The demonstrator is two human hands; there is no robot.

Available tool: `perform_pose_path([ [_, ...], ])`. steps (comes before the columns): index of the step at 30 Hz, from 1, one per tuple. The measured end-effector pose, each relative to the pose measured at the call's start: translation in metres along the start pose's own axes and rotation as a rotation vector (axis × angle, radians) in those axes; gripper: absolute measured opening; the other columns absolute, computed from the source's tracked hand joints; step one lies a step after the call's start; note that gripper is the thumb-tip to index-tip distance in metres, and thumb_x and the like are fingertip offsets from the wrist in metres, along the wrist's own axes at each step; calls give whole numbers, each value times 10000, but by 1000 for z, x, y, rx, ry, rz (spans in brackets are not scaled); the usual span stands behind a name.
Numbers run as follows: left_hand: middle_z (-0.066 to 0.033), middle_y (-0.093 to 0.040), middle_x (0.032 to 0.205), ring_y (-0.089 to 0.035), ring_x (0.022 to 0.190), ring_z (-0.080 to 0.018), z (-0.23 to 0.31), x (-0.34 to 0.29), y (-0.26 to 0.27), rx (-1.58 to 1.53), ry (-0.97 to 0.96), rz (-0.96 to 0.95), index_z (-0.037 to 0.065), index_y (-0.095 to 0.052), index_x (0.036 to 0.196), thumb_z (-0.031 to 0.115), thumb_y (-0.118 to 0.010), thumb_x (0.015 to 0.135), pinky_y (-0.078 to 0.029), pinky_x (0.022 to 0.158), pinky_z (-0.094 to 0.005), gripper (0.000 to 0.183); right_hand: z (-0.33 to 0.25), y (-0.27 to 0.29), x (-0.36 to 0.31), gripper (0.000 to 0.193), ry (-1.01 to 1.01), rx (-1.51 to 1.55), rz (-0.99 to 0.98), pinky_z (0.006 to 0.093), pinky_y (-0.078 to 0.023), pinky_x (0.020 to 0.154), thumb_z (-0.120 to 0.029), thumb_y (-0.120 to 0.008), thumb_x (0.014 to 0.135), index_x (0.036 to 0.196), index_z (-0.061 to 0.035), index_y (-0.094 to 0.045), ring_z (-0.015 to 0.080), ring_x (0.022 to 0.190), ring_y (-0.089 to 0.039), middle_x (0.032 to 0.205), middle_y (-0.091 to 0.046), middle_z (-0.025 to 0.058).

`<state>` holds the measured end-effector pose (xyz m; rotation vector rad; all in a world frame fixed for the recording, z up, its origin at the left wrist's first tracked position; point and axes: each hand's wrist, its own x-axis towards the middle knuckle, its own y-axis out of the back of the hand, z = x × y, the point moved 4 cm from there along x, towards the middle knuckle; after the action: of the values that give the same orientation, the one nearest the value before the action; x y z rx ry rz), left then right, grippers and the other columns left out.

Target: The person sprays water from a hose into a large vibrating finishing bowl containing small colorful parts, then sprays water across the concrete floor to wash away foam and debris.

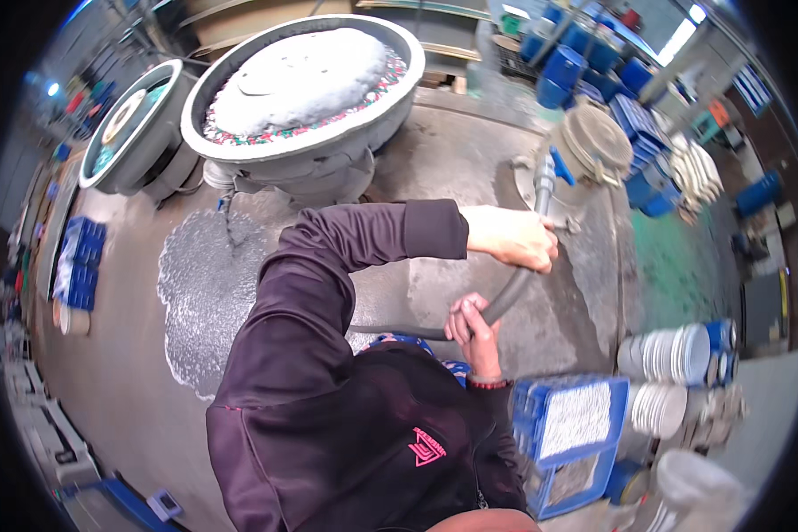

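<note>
- two hands, both closed round the one grey hose: the right hand on its lower bend, close to the body, the left hand further along, just below the fitting.
- one red beaded bracelet on the right wrist, below the hose.
- one metal fitting at the far end of the hose, with one blue valve handle beside it.
- two blue crates right of the hose's lower bend, one with white contents, one with grey.
- two stacks of white buckets, further right of the hose.
- one foamy wet patch on the floor, left of the hose.
- one pale lidded drum just beyond the hose's far end.
- two round tubs beyond the hose, to its left: one large grey tub with one white foam mound over red, green and white bits, and one smaller tub.
- several blue barrels far past the hose, too crowded to count.
</note>
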<state>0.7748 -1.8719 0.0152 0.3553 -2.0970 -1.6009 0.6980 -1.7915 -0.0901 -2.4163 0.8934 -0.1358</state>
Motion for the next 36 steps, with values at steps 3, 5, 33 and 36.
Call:
perform_pose_path([
  [3, -67, -495, 921, -463, 979, -208, -63, 1, -5, -210, 96, -28, 107, -599, 822, 119, -555, 674, -398, 805, -324, 154, -21, 32, 38, 223, -90, -65, -68, 237, -365, 422, -142, -476, 866, 725, 28, -507, 60, 374, -327, 443, -354, -22],
  [5, -121, -465, 1107, -415, 1083, -280, -119, -1, 6, -74, 233, 91, 90, -587, 974, 135, -566, 681, -387, 875, -383, 297, -33, 53, 61, 199, -118, -156, -162, 233, -359, 431, -140, -506, 855, 747, 25, -536, 61, 393, -347, 459, -381, -18],
  [33, -84, -507, 705, -499, 716, -209, -512, -222, -112, 712, 1399, -840, 59, -543, 727, 198, -505, 706, -392, 596, -360, 145, -153, 141, 567, 285, -173, -543, -1213, 312, -453, 566, -197, -579, 818, 991, -30, -426, 153, 581, -559, 664, -534, 70],
  [36, -99, -535, 645, -535, 615, -259, -547, -260, -116, 699, 1610, -704, 45, -541, 807, 194, -510, 729, -402, 522, -373, 171, -139, 139, 607, 314, -362, -460, -1083, 296, -461, 546, -160, -579, 818, 1026, -20, -389, 144, 589, -565, 668, -535, 70],
])
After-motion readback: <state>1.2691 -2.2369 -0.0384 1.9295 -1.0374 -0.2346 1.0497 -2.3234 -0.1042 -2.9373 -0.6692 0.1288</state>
